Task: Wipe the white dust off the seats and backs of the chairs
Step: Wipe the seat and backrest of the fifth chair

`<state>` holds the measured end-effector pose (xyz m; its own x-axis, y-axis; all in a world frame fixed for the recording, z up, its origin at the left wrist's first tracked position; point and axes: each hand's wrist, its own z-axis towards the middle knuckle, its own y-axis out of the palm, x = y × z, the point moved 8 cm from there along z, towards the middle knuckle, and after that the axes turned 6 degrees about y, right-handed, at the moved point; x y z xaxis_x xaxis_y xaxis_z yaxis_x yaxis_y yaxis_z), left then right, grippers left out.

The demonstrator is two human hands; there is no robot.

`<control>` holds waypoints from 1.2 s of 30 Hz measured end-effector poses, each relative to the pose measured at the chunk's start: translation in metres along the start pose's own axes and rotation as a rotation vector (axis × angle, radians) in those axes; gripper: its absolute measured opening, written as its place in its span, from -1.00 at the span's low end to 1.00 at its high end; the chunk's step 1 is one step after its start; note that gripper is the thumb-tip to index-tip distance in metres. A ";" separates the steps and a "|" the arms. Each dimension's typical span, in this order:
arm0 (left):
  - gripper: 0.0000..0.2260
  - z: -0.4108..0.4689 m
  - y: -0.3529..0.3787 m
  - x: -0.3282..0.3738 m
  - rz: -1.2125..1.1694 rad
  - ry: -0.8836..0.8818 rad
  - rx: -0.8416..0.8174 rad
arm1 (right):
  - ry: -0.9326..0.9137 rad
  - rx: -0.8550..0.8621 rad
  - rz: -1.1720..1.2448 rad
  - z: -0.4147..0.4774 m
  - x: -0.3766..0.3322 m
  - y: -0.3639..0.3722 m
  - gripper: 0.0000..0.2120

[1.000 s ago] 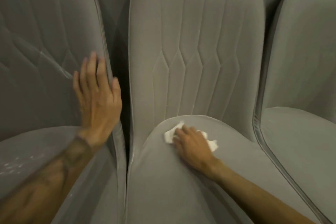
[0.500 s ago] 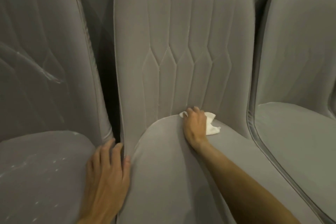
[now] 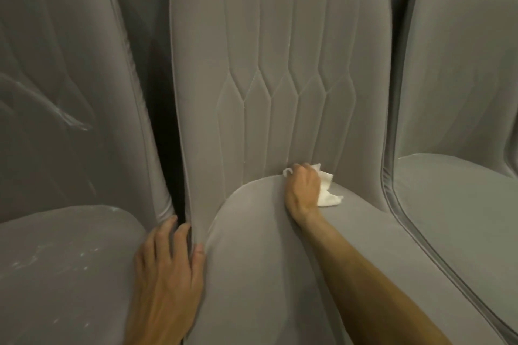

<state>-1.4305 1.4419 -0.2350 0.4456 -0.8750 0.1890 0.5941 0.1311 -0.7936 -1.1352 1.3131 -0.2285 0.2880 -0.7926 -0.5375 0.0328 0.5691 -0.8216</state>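
Observation:
Three grey upholstered chairs stand side by side. My right hand (image 3: 302, 189) presses a crumpled white cloth (image 3: 326, 190) into the crease where the middle chair's seat (image 3: 280, 274) meets its quilted back (image 3: 280, 64). My left hand (image 3: 168, 277) rests flat with fingers spread at the gap between the left chair and the middle chair, its thumb on the middle seat's edge. White dust streaks lie on the left chair's seat (image 3: 56, 260) and on the left chair's back (image 3: 70, 117).
The right chair (image 3: 459, 176) stands close against the middle one, its piped edge touching. A dark narrow gap (image 3: 168, 148) separates the left and middle chair backs. More grey upholstery shows behind the row.
My left hand dropped from the left chair's back edge down to the gap by the seats. My right hand slid the cloth from the seat's left rear toward the back crease, further right.

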 end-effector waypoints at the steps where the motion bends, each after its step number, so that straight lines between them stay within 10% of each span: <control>1: -0.52 0.001 0.000 0.000 -0.005 -0.001 -0.001 | -0.062 -0.042 -0.008 -0.003 -0.014 0.008 -0.79; 6: -0.53 -0.003 0.001 -0.001 -0.013 0.008 0.027 | -0.398 -0.205 -0.083 -0.017 -0.039 0.022 -0.86; 11: -0.56 -0.002 0.007 -0.001 0.005 0.028 -0.022 | -0.170 -0.086 -0.035 -0.020 -0.035 0.026 -0.80; 19: -0.61 -0.004 -0.001 -0.001 0.005 0.028 -0.072 | -0.584 -0.547 0.105 -0.118 -0.093 0.027 -0.83; 26: -0.65 -0.007 -0.005 -0.003 -0.057 0.002 -0.058 | -0.134 -0.141 -0.021 -0.049 -0.022 -0.022 -0.82; 32: -0.64 -0.006 -0.008 -0.003 -0.023 0.025 -0.014 | -0.536 -0.504 0.042 -0.136 -0.091 0.028 -0.83; 36: -0.66 -0.007 -0.009 -0.002 -0.053 0.011 -0.025 | -0.403 -0.115 -0.124 -0.067 -0.008 -0.050 -0.91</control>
<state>-1.4419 1.4393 -0.2328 0.4065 -0.8855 0.2249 0.5997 0.0729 -0.7969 -1.2034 1.2763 -0.1963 0.6395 -0.6920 -0.3349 -0.0091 0.4287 -0.9034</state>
